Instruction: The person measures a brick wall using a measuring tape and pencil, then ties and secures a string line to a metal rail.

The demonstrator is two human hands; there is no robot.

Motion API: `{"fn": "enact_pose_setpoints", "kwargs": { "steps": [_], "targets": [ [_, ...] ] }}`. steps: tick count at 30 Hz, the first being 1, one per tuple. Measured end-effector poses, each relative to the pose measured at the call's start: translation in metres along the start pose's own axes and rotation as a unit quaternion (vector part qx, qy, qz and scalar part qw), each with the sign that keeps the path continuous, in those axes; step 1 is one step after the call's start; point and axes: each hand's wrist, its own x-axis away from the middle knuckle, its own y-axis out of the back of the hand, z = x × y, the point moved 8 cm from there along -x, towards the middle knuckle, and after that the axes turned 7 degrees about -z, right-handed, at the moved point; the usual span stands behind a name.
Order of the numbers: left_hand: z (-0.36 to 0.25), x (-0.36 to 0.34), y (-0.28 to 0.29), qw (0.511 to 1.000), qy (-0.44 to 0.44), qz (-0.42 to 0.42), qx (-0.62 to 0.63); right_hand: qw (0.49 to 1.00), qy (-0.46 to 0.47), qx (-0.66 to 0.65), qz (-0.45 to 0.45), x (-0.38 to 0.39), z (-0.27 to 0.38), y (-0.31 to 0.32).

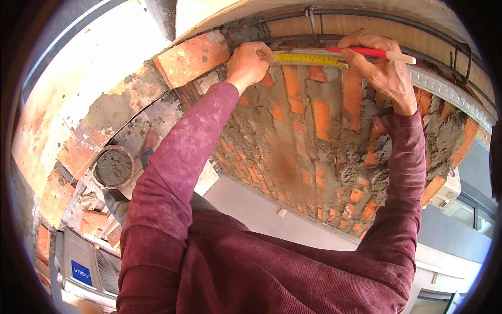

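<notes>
My left hand [250, 64] is closed at the left end of a yellow tape measure [308, 58]; whether the case sits inside the fist is hidden. The blade runs to the right along the top of a rough brick wall [320, 118] smeared with grey mortar. In my right hand [384, 70] is a slim red pencil [368, 52] with a pale end, pinched between thumb and fingers. Its red tip points left, just above the blade's far end. Beneath the right hand, a perforated metal strip [449, 94] extends along the wall's edge.
Steel bars [387, 20] run along the top beside a wooden board. A loose-looking brick [193, 58] lies left of my left hand. At left stand a bucket of mortar [113, 166], brick rubble [97, 217] and an air-conditioner unit [78, 256]. Another person's gloved hand [116, 204] shows near the bucket.
</notes>
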Motion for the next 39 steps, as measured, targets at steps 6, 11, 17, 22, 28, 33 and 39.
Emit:
{"fn": "enact_pose_setpoints", "kwargs": {
  "steps": [6,11,17,22,28,33,39],
  "targets": [
    [-0.009,0.004,0.005,1.0,0.02,0.014,-0.007,0.99,0.055,0.123,0.037,0.0,0.008,-0.014],
    [-0.003,0.0,0.004,1.0,-0.017,-0.008,0.011,0.991,0.061,0.112,0.03,-0.002,0.004,-0.02],
    [-0.008,0.005,0.005,1.0,0.019,0.019,0.0,0.993,0.041,0.105,0.032,-0.002,-0.001,-0.027],
    [-0.007,0.004,0.005,1.0,0.018,0.015,0.006,0.988,0.062,0.135,0.041,-0.002,0.0,-0.031],
    [-0.006,0.004,0.004,1.0,0.015,0.01,0.003,0.983,0.051,0.173,0.046,-0.002,-0.006,-0.038],
    [-0.006,0.003,0.003,1.0,0.004,0.004,-0.005,0.981,0.049,0.181,0.053,-0.002,-0.007,-0.038],
    [-0.003,0.002,0.003,1.0,-0.007,-0.009,-0.007,0.982,0.052,0.175,0.05,-0.003,-0.006,-0.039]
  ]
}}
